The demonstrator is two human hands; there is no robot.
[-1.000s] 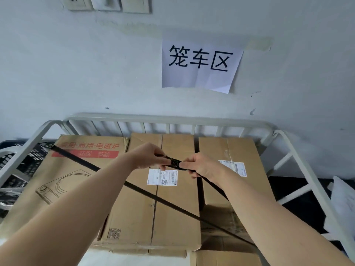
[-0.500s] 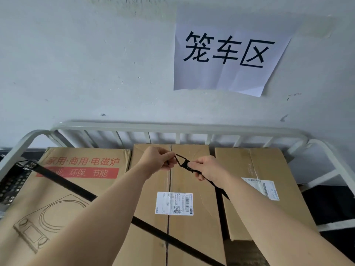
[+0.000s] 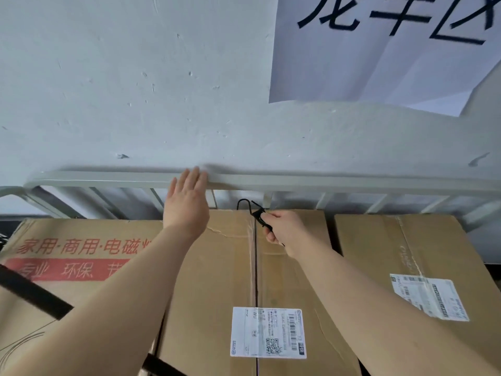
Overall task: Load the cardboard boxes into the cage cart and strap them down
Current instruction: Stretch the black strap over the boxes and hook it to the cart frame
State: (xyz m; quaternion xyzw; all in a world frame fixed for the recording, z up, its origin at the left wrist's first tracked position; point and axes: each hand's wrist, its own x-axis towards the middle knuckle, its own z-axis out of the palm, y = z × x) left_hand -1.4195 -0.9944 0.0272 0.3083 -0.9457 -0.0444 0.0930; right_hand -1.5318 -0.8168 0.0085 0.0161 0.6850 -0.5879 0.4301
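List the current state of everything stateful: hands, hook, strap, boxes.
induction cooker box: closed, loaded
middle box: closed, taped, labelled
right box: closed, labelled
black strap: lying diagonally over the induction cooker box
strap hook: held up, apparently not hooked on anything
right hand: pinching the strap hook
left hand: open, fingers straight, at the cart's back rail

The cage cart (image 3: 108,180) is loaded along its far edge with a red-printed box (image 3: 67,248) at the left, a labelled middle box (image 3: 222,280), and a labelled right box (image 3: 393,245), a narrow gap being left between the latter two.
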